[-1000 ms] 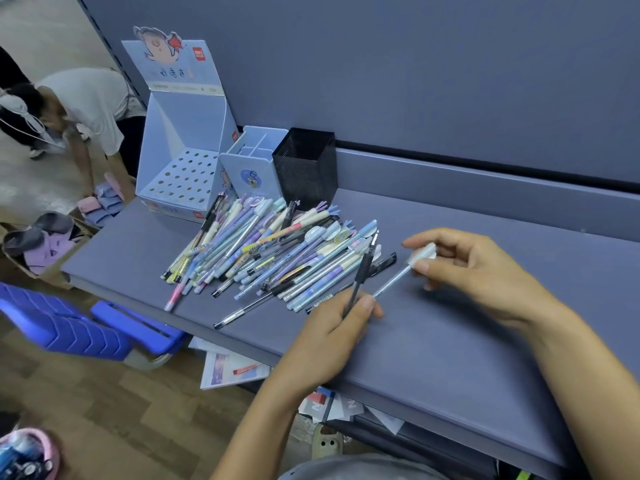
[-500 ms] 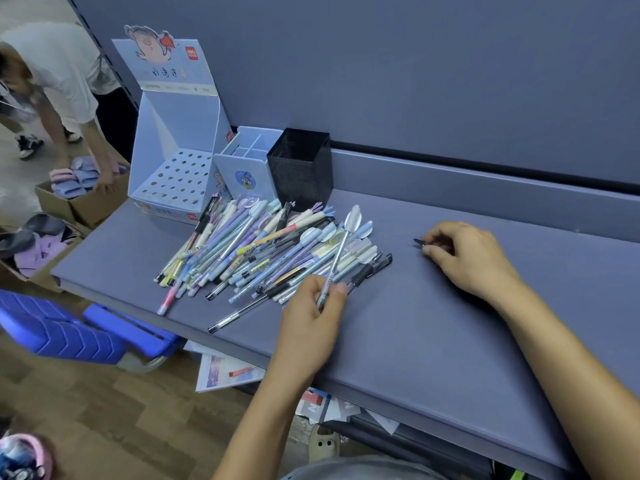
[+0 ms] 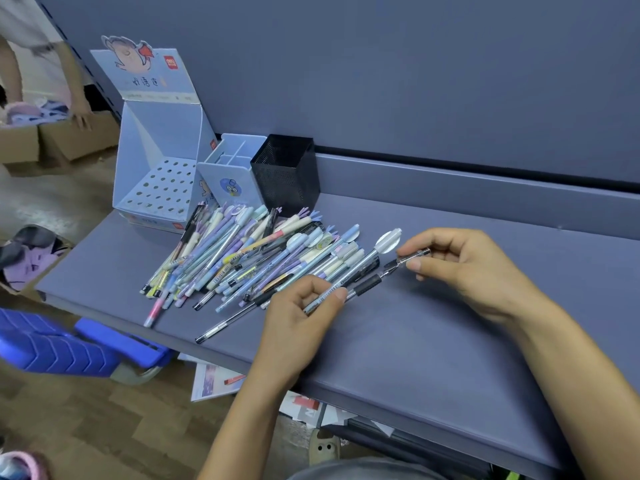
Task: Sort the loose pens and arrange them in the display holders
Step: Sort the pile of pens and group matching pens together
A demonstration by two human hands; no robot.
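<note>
A shop, apparently a stationery store: a blue-grey metal display shelf (image 3: 433,341) with a tall back panel (image 3: 415,81), a branded cardboard pen display stand (image 3: 156,157), a heap of barcoded pens (image 3: 249,261), and cardboard boxes (image 3: 69,140) of goods on the floor.

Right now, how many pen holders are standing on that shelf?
3, in a row behind the pen pile: the perforated cardboard display box leftmost, the blue divided holder in the middle, the black mesh holder rightmost. None looks hidden.
</note>
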